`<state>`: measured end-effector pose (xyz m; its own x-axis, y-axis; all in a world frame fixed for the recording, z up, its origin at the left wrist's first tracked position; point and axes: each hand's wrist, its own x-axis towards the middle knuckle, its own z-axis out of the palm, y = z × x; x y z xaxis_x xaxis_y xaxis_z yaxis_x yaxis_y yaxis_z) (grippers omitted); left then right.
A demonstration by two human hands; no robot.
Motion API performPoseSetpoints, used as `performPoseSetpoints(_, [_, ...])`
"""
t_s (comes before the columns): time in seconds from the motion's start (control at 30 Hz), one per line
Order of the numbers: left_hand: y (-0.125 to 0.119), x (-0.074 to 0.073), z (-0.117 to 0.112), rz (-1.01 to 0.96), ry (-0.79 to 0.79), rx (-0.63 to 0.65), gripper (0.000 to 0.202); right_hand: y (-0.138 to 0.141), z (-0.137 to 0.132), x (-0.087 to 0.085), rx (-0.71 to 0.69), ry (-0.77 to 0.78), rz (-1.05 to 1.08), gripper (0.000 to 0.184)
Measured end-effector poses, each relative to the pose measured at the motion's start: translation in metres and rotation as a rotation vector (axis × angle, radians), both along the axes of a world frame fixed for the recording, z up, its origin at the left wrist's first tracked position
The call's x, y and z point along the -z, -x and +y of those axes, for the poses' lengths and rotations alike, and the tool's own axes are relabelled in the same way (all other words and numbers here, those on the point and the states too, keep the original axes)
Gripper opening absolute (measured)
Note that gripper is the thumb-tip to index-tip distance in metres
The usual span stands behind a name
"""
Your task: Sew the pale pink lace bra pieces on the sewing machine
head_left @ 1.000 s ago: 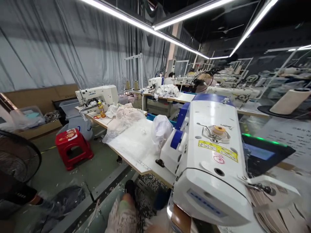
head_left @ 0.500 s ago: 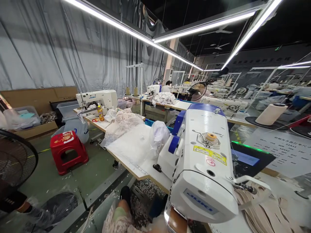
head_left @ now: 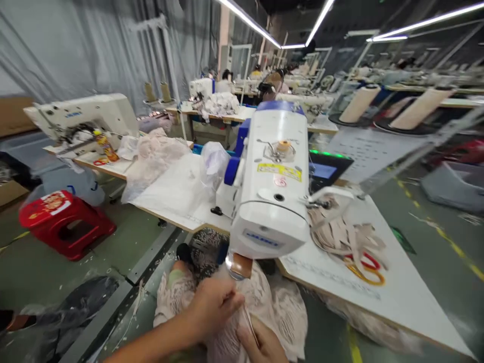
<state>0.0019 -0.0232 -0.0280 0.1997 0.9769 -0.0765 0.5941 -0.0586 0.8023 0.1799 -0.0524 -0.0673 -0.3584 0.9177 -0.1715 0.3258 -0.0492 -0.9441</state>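
Note:
At the bottom of the view my left hand (head_left: pixel 214 305) is closed on pale pink lace fabric (head_left: pixel 272 307) that lies bunched in my lap. Just right of it my right hand (head_left: pixel 264 345) pinches the same fabric together with a thin pale strip. Both hands sit directly below the head of a white sewing machine (head_left: pixel 274 176), near its needle end and brown leather-like pad (head_left: pixel 240 264). The image is motion-blurred.
The white table (head_left: pixel 378 282) carries beige tape strips (head_left: pixel 340 229) and red and yellow scissor handles (head_left: pixel 365 267). A red stool (head_left: pixel 62 222) stands on the floor to the left. Another sewing machine (head_left: pixel 83 118), plastic bags (head_left: pixel 177 181) and thread cones (head_left: pixel 359 101) lie beyond.
The view has swung down and right. Both hands have come into view below the machine, gripping the lace fabric. Earlier frames showed no hands, only a knee under the fabric.

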Motion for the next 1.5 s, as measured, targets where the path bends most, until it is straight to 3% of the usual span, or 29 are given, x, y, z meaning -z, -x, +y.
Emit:
performPoseSetpoints(0.13, [0.0,-0.012,0.007,0.145,0.03,0.166,0.037,-0.006,0.024,-0.026,-0.062,0.138,0.254,0.044])
performPoseSetpoints(0.3, [0.014,-0.035,0.02,-0.054,0.141,0.247,0.042,-0.007,0.049,-0.046,-0.027,0.18,0.284,0.037])
performPoseSetpoints(0.4, [0.023,-0.041,0.034,-0.097,0.112,0.127,0.035,-0.006,0.065,-0.047,0.016,0.182,0.303,0.039])
performPoseSetpoints(0.5, [0.025,-0.036,0.052,-0.096,0.067,-0.048,0.035,-0.006,0.084,-0.045,0.079,0.068,0.135,0.041])
performPoseSetpoints(0.57, [0.024,-0.03,0.063,-0.092,0.024,-0.093,0.031,-0.007,0.094,-0.042,0.092,0.014,0.045,0.043])
performPoseSetpoints(0.73, [0.02,-0.023,0.083,-0.094,-0.154,-0.11,0.004,-0.005,0.111,-0.048,0.065,-0.03,0.077,0.031])
performPoseSetpoints(0.93, [0.018,-0.031,0.092,-0.105,-0.174,-0.111,0.022,-0.004,0.122,-0.066,0.048,-0.027,0.12,0.033])
performPoseSetpoints(1.13, [0.017,-0.036,0.09,-0.098,-0.086,-0.131,0.015,-0.003,0.121,-0.066,0.054,-0.004,0.145,0.034])
performPoseSetpoints(1.33, [0.029,-0.018,0.084,-0.052,-0.064,-0.218,0.009,-0.008,0.114,-0.046,0.065,0.012,0.118,0.036])
performPoseSetpoints(1.5, [0.042,0.027,0.051,-0.1,-0.062,-0.343,0.036,-0.021,0.102,-0.028,0.113,0.065,0.075,0.045])
